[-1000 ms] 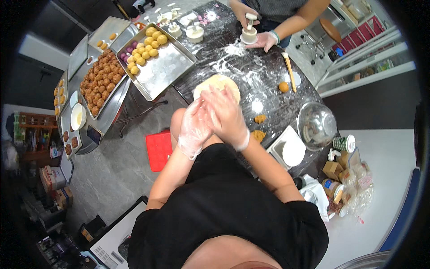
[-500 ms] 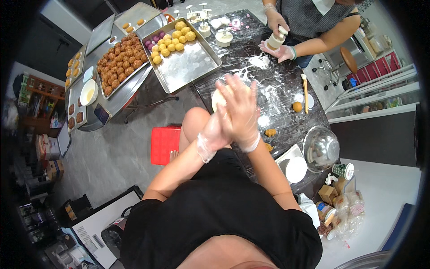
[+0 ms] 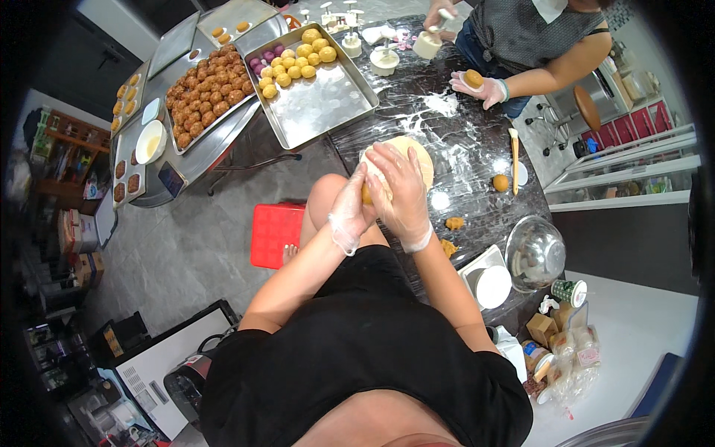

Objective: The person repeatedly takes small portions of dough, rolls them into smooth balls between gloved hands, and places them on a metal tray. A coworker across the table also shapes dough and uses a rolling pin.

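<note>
Both gloved hands, left hand (image 3: 350, 212) and right hand (image 3: 402, 195), stay cupped together, grip pinching a small orange-yellow dough ball (image 3: 366, 195); the pale round dough sheet (image 3: 418, 158) near the dark floured desk's (image 3: 462, 141) near edge lies uncovered again.

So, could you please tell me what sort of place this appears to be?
Probably a small pastry workshop or kitchen: metal trays of yellow and brown dough balls, a floured dark worktable, and the person's gloved hands shaping an orange-yellow ball.

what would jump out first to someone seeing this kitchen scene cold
Dead centre, two gloved hands, left hand and right hand, are cupped together around an orange-yellow ball above a dark floured table. At upper left, a steel tray holds yellow and purple balls, beside a tray of brown balls.
</note>
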A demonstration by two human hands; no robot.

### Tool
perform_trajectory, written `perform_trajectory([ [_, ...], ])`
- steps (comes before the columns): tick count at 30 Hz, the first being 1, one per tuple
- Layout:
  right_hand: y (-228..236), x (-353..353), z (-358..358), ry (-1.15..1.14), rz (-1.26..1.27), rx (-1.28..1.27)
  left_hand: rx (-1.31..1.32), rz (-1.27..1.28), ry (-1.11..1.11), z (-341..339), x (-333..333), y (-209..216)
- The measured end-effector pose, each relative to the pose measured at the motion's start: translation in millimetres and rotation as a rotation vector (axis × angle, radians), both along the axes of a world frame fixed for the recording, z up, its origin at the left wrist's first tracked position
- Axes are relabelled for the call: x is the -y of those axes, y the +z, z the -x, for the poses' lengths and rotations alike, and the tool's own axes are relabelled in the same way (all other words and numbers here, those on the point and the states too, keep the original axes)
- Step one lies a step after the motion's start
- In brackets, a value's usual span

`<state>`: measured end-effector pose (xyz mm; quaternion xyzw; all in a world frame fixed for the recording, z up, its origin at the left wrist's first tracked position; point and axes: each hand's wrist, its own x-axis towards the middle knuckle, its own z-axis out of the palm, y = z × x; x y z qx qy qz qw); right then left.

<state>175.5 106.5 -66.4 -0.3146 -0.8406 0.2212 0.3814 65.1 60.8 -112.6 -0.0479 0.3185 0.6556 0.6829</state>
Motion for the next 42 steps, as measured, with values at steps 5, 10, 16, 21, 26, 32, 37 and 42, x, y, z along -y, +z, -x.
perform_trajectory([
  [5, -45, 2, 13, 0.056, 0.107, -0.014, 0.17, -0.194, -0.156, -13, 0, -4],
  [10, -4, -4, 9, 0.028, -0.086, 0.068, 0.107, -0.214, -0.297, -22, 4, 29],
  [16, 22, 30, 9, 0.211, -0.095, 0.04, 0.206, -0.441, -0.255, -4, -9, 6],
  [21, 8, -34, -17, -0.061, -0.114, 0.092, -0.005, -0.281, -0.322, -6, -19, 53],
  [26, 15, -32, -15, -0.041, 0.031, -0.048, -0.074, -0.231, -0.346, -24, -18, 66],
  [32, -1, 1, 2, 0.123, -0.09, -0.115, 0.374, -0.365, -0.29, -14, -33, 10],
  [37, -13, -42, -28, -0.089, 0.175, -0.16, 0.581, -0.373, -0.536, 1, -52, 3],
  [42, -39, -62, -38, -0.354, 0.909, -0.551, 0.036, -0.325, -0.738, -14, -59, 5],
])
